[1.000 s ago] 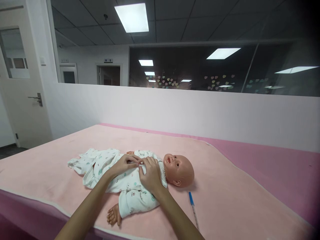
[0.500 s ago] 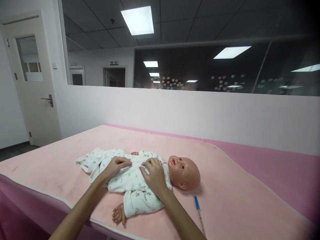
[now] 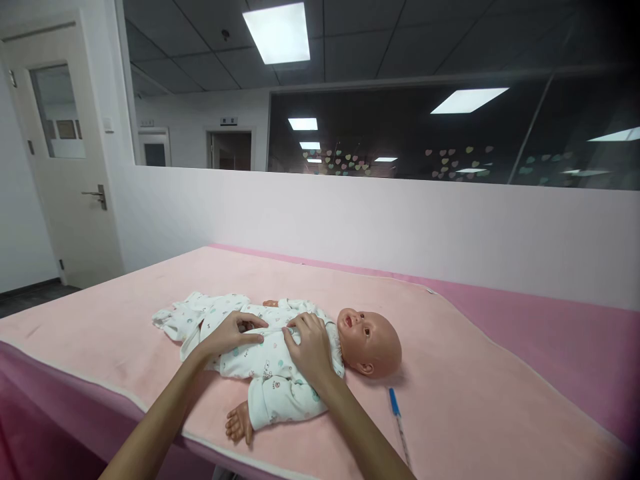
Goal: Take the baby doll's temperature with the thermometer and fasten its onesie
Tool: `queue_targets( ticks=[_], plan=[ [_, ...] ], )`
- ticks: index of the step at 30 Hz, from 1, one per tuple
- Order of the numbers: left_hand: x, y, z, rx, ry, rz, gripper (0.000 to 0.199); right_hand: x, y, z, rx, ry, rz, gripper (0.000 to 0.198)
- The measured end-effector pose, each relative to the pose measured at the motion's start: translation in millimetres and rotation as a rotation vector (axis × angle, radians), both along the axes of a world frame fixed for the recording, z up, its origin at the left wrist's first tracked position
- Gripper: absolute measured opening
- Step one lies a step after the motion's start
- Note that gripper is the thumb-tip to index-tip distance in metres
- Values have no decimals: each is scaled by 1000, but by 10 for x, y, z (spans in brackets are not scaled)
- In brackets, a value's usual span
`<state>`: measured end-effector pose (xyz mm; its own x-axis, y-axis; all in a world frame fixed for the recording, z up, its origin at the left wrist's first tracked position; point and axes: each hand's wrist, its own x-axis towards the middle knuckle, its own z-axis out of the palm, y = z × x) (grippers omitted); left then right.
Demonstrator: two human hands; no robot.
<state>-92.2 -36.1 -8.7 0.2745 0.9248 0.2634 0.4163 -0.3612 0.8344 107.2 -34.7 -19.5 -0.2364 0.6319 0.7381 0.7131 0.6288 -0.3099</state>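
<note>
Have a baby doll face up on a peach-pink cloth, with head toward the right and legs toward the left. Rest the left hand on the lower front of the white printed outfit, with thumb and fingers parted, clear of any grip. Lay the right hand over the chest, with fingers bent down; cannot tell whether pinching fabric. See a slim, blue-ended stick near the head, beside the right forearm. Face a white wall beyond the cloth.
</note>
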Motion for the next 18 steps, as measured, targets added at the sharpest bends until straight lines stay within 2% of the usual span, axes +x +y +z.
queue_targets(
  ticks=[6,11,18],
  plan=[
    [17,-13,23,8,-18,2,30,-5,-4,13,-1,6,-4,7],
    [-13,31,-26,48,-64,-49,32,-5,-2,11,-2,7,-12,8],
    [-14,32,-36,29,-58,-70,37,-3,10,-3,11,-3,-23,7]
  ],
)
